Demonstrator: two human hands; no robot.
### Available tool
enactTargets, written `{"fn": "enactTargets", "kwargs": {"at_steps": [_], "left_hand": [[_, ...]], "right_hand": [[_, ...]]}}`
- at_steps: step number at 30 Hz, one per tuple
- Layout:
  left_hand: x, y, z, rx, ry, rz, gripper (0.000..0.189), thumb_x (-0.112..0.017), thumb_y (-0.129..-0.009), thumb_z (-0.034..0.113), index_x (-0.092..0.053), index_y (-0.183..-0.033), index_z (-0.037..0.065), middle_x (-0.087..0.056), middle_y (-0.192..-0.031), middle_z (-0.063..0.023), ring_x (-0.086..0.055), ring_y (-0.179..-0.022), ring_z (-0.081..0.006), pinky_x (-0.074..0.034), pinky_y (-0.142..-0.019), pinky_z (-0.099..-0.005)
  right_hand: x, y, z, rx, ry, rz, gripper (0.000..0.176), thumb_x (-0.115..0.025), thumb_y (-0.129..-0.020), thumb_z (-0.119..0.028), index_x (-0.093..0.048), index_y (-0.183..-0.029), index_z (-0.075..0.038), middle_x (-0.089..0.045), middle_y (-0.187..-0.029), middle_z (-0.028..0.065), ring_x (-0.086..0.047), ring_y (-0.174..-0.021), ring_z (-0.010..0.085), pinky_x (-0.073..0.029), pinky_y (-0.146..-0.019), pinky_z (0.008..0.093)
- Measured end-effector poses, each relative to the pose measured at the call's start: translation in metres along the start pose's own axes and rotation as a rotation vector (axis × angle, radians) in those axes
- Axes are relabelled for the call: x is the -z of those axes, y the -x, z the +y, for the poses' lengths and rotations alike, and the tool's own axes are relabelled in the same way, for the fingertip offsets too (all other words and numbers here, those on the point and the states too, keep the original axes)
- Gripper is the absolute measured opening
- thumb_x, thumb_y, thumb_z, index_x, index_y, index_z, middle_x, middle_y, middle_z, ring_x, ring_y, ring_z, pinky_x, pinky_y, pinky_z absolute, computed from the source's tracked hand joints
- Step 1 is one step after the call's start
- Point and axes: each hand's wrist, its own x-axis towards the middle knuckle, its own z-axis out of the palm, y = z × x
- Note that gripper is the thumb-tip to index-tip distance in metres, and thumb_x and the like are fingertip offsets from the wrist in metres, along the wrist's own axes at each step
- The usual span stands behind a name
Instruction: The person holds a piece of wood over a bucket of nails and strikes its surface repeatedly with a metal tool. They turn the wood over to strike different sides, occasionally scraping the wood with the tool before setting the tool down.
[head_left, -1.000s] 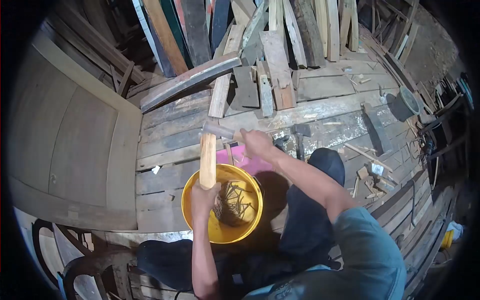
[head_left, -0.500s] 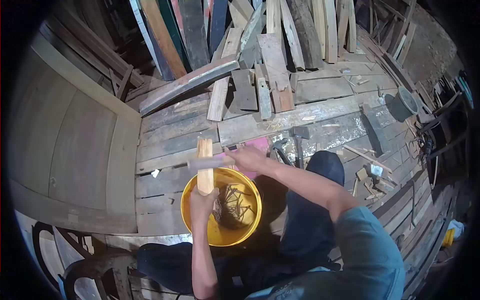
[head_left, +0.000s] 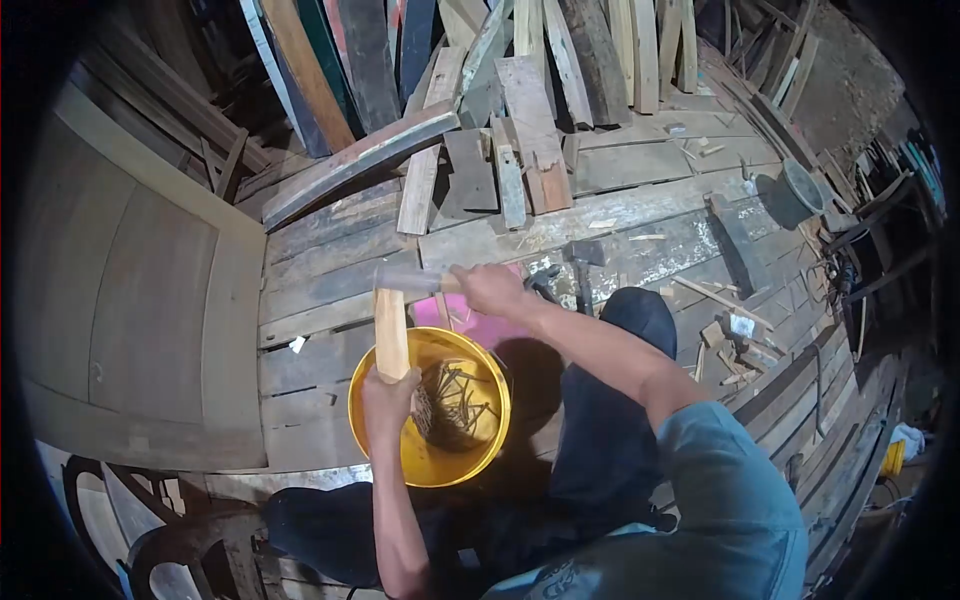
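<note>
My left hand [head_left: 388,400] is closed around the lower end of a pale wood piece [head_left: 391,345], holding it upright over the left side of a yellow bucket [head_left: 440,470]. My right hand [head_left: 490,290] grips the wooden handle of a broad-bladed knife [head_left: 410,281]. Its blade is smeared by motion and crosses the top end of the wood; whether it touches cannot be made out. Thin brown stick-like pieces [head_left: 455,405] lie inside the bucket, too small to name surely.
A pink object [head_left: 485,325] lies behind the bucket. A hatchet [head_left: 583,253] rests on the plank floor beside my knee. Boards [head_left: 530,130] lean at the back, a wooden panel [head_left: 150,300] stands left, and wood scraps [head_left: 735,350] and a grey bucket [head_left: 800,187] are at right.
My right hand has raised the knife from across the wood's middle to its top end. The left hand keeps its hold on the wood. The whole view has shifted slightly.
</note>
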Motion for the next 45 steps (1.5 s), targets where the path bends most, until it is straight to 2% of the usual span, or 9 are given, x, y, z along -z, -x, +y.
{"fn": "enactTargets", "kwargs": {"at_steps": [3,7,11,15,27,31,34,38,45], "left_hand": [[-0.008,-0.015,-0.043,-0.14,0.019,0.072,0.036,-0.075,-0.077,0.016,-0.064,-0.104,-0.007,-0.07,-0.079,-0.0133,-0.068,-0.063,-0.019,-0.053,-0.057,-0.0337],[0.002,0.005,0.005,0.034,0.029,0.005,0.036,-0.074,-0.077,0.014,-0.064,-0.105,-0.006,-0.071,-0.086,-0.0147,-0.07,-0.072,-0.0181,-0.054,-0.061,-0.0338],[-0.005,-0.014,-0.04,-0.146,-0.018,0.079,0.036,-0.072,-0.079,0.013,-0.063,-0.108,-0.006,-0.071,-0.085,-0.0144,-0.068,-0.068,-0.0175,-0.054,-0.059,-0.0329],[0.0,0.006,0.01,0.055,0.019,-0.038,0.037,-0.073,-0.078,0.014,-0.063,-0.107,-0.007,-0.072,-0.088,-0.0148,-0.069,-0.075,-0.0204,-0.054,-0.068,-0.0349],[-0.002,0.002,-0.003,0.026,0.062,-0.02,0.035,-0.074,-0.078,0.013,-0.063,-0.105,-0.007,-0.069,-0.078,-0.0112,-0.066,-0.066,-0.0171,-0.053,-0.063,-0.0333],[-0.006,0.005,-0.01,-0.226,-0.031,0.077,0.036,-0.072,-0.078,0.012,-0.063,-0.107,-0.007,-0.072,-0.086,-0.015,-0.07,-0.075,-0.0201,-0.054,-0.067,-0.0344],[0.001,0.002,0.006,0.065,0.041,-0.051,0.037,-0.072,-0.078,0.011,-0.063,-0.109,-0.007,-0.072,-0.09,-0.0149,-0.07,-0.082,-0.0205,-0.054,-0.073,-0.0343],[-0.008,-0.004,-0.026,-0.175,0.011,0.076,0.038,-0.073,-0.078,0.011,-0.063,-0.11,-0.007,-0.072,-0.088,-0.0146,-0.069,-0.075,-0.0184,-0.054,-0.066,-0.0326],[-0.003,0.005,0.004,0.0,0.003,-0.001,0.037,-0.074,-0.079,0.012,-0.062,-0.107,-0.008,-0.071,-0.083,-0.0133,-0.067,-0.068,-0.0171,-0.053,-0.061,-0.0325]], "right_hand": [[-0.001,0.013,-0.023,0.336,0.104,-0.068,0.032,-0.055,-0.083,-0.007,-0.058,-0.115,-0.009,-0.068,-0.08,0.0181,-0.068,-0.078,0.0353,-0.054,-0.064,0.0487],[-0.009,-0.006,0.006,-0.047,0.022,0.011,0.035,-0.057,-0.085,-0.013,-0.058,-0.12,-0.013,-0.068,-0.082,0.0168,-0.068,-0.079,0.0356,-0.054,-0.066,0.0496],[0.003,0.013,-0.035,0.223,0.113,-0.109,0.035,-0.057,-0.084,-0.012,-0.058,-0.119,-0.014,-0.069,-0.087,0.0173,-0.069,-0.081,0.0344,-0.054,-0.066,0.0483],[-0.002,-0.003,0.002,-0.019,0.053,0.025,0.03,-0.057,-0.084,-0.013,-0.06,-0.114,-0.016,-0.07,-0.085,0.0147,-0.069,-0.083,0.0345,-0.053,-0.07,0.0483],[-0.004,0.001,-0.008,0.051,-0.039,0.045,0.035,-0.058,-0.079,-0.009,-0.059,-0.113,-0.012,-0.068,-0.077,0.0175,-0.068,-0.072,0.0377,-0.053,-0.063,0.0505],[-0.026,0.003,-0.007,0.137,-0.018,0.026,0.033,-0.061,-0.076,-0.01,-0.058,-0.109,-0.011,-0.067,-0.077,0.0192,-0.068,-0.072,0.0379,-0.054,-0.064,0.0504],[-0.01,-0.009,0.01,0.012,0.015,0.099,0.034,-0.061,-0.076,-0.009,-0.058,-0.11,-0.011,-0.067,-0.075,0.0177,-0.067,-0.07,0.038,-0.054,-0.063,0.0497],[0.02,0.018,-0.043,0.226,0.006,-0.111,0.023,-0.06,-0.081,-0.008,-0.058,-0.104,-0.006,-0.069,-0.082,0.018,-0.069,-0.081,0.0359,-0.054,-0.071,0.0493],[-0.007,0.005,-0.007,0.085,0.049,0.012,0.03,-0.061,-0.079,-0.014,-0.058,-0.109,-0.011,-0.068,-0.077,0.0169,-0.069,-0.077,0.0351,-0.053,-0.066,0.0504]]}}
